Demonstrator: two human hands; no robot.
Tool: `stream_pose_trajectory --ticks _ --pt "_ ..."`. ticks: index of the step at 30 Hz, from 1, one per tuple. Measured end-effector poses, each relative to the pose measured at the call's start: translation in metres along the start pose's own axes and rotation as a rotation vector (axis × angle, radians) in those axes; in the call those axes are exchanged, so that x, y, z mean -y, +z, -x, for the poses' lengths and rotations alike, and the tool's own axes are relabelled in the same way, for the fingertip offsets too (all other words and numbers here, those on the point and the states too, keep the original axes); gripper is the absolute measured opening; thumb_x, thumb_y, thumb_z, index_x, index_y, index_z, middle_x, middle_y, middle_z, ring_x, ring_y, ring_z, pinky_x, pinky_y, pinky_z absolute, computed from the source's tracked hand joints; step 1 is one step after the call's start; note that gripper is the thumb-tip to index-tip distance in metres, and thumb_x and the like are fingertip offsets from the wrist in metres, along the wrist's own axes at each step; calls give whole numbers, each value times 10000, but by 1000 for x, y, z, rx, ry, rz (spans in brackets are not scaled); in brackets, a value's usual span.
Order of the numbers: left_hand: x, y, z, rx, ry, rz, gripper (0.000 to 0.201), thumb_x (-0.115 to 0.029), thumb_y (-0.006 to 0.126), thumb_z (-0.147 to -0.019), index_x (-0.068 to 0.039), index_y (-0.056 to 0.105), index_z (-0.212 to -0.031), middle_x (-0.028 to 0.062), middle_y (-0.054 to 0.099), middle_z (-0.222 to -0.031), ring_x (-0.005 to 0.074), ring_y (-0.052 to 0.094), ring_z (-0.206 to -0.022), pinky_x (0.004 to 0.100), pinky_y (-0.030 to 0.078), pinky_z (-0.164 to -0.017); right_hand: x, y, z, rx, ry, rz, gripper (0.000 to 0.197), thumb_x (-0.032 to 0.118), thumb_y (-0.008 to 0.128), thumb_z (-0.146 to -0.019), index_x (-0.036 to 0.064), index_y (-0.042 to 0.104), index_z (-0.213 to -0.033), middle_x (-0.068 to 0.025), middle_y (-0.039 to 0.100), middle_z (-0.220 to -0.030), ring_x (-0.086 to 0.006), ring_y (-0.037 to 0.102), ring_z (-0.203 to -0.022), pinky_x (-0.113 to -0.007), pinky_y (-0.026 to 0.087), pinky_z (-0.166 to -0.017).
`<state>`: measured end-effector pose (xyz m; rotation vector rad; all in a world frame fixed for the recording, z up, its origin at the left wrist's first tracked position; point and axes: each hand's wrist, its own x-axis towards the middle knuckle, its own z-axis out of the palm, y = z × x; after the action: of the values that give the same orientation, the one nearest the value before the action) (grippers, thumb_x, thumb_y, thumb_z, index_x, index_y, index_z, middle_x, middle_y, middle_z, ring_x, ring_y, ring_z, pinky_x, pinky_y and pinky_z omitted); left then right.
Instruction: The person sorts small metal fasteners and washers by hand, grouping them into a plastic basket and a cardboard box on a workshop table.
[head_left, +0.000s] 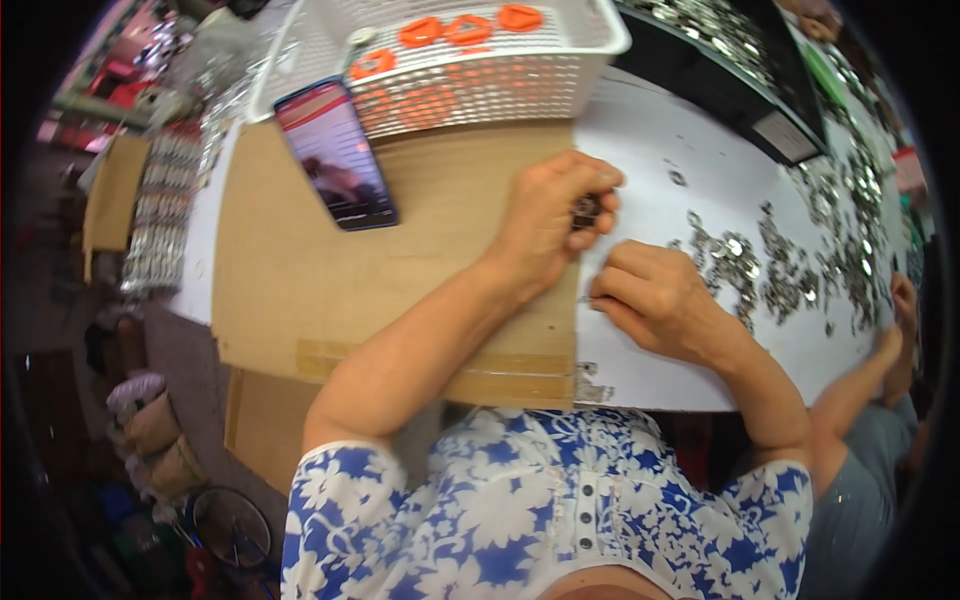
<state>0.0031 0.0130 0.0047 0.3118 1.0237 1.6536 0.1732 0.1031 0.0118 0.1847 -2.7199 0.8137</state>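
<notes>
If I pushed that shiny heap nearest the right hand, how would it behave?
The shiny heap would probably spread rather than move as one, since it looks like many loose pieces. Each piece is likely light, being small compared with the right hand. The white tabletop looks smooth, so they may slide easily.

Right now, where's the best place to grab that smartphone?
Probably pinch the smartphone by both long edges near its bottom, coming from the near side: it's narrow, and its top overlaps the white plastic basket, while its bottom is over the cardboard.
</notes>
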Motion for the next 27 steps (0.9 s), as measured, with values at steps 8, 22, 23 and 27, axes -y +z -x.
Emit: stream_pose_trajectory --ticks 8,22,23,27 --pt "-1 -1 4 90 -35 4 114 -117 662 -958 -6 679 -975 66 640 -782 90 597 -589 178 350 -409 -6 -27 -3 -215 338 -249 87 -20 707 -874 4 647 -932 -44 658 -842 -127 613 -732 -270 503 -665" --pt "9 3 6 195 96 -262 144 -151 762 -891 -38 673 -910 18 642 -728 51 596 -577 194 359 -426 -19 -31 2 -304 542 -484 63 40 704 -955 -2 658 -955 -2 646 -847 -62 594 -732 -218 496 -652" --pt "8 2 6 195 98 -262 144 -151 762 -891 -38 673 -910 18 642 -728 51 596 -577 194 359 -426 -19 -31 2 -305 541 -488 62 39 707 -953 -1 659 -955 -4 649 -851 -63 596 -731 -218 499 -648" --pt "6 4 7 156 13 -233 129 -150 725 -905 -44 656 -878 22 636 -702 52 586 -557 201 339 -418 -18 -31 3 -308 566 -512 69 48 714 -952 3 661 -947 -4 652 -850 -61 596 -726 -216 502 -643"
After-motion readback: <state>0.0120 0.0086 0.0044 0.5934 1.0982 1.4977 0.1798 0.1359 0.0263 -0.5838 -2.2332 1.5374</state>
